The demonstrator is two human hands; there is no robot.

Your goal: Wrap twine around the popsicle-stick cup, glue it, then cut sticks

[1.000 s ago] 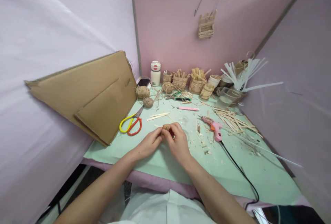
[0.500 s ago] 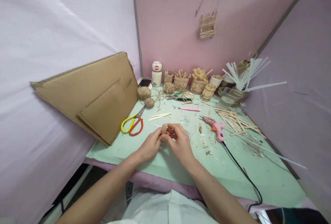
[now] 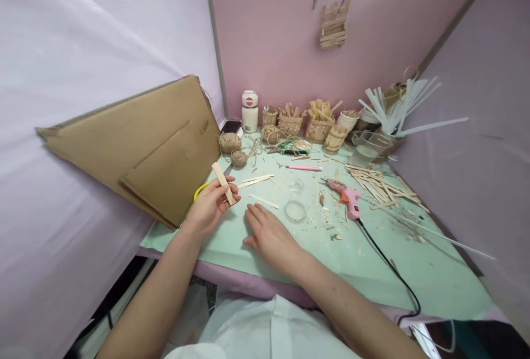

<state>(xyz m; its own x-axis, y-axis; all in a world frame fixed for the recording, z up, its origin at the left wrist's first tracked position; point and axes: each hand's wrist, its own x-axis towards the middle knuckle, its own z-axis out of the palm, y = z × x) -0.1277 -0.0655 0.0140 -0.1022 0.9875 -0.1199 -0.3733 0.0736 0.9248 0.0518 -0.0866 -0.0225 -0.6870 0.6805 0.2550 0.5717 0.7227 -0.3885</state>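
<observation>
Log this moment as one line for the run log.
left hand: holds wooden stick | right hand: open, flat on green mat | nearby: glue gun

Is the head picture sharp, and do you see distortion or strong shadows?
Head view: the wide lens tilts the wall edges outward and stretches the forearms; light is soft, with faint shadow under the right hand; the stick in the left hand is sharp.

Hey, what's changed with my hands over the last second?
The hands have parted. The left hand swung left, over the scissors, gripping a wooden stick. The right hand let go and lies flat on the green mat. The glue gun, twine balls and cardboard stayed put.
</observation>
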